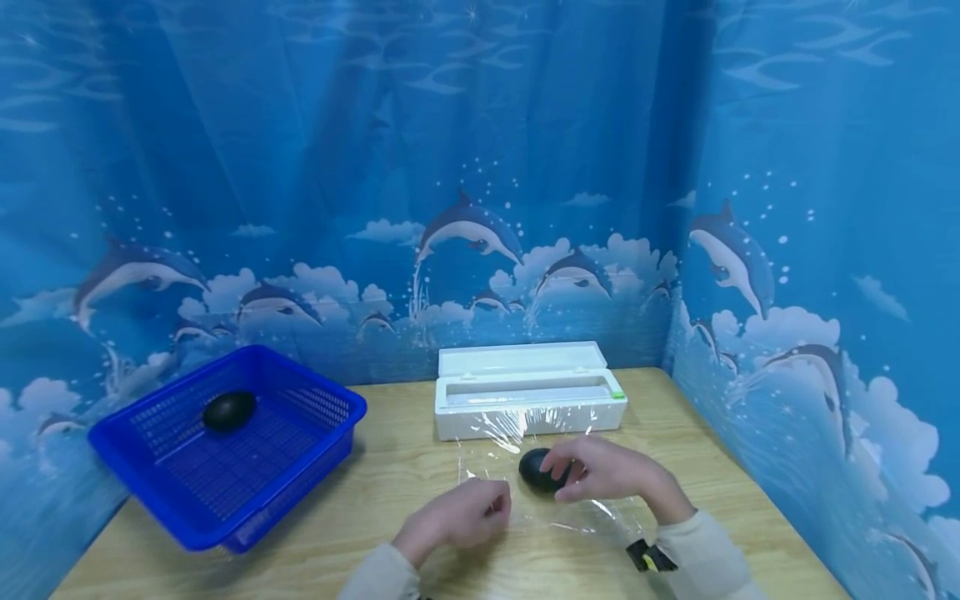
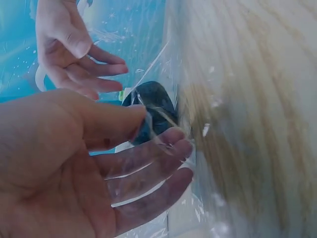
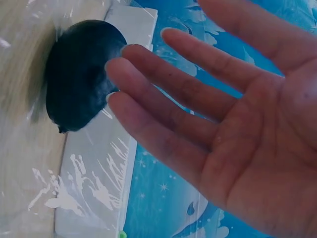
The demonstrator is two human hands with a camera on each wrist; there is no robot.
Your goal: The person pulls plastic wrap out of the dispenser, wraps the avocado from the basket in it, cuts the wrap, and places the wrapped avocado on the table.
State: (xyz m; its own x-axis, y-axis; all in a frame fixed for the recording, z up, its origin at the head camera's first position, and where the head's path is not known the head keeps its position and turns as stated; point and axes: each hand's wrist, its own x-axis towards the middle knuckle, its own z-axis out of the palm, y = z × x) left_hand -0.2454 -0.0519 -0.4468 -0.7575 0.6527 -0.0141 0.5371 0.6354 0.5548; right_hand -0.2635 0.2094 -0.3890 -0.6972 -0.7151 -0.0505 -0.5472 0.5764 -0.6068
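Observation:
A dark, smooth avocado [image 1: 534,468] lies on clear plastic wrap [image 1: 585,527] stretched over the table in front of a white wrap box [image 1: 531,422]. My right hand [image 1: 603,471] is at the avocado's right side; in the right wrist view its fingers [image 3: 163,111] are extended and relaxed, their tips close to the skin, and contact is hard to tell. To the left, my left hand [image 1: 465,512] pinches the film between thumb and fingers, as the left wrist view shows. The film's near edge is hard to see.
A blue plastic basket [image 1: 300,492] stands at the left with another dark avocado [image 1: 229,412] inside. The wrap box's lid [image 1: 522,358] is raised at the back. Dolphin-print curtains [image 1: 322,208] enclose the wooden table [image 1: 390,467] behind and on the sides.

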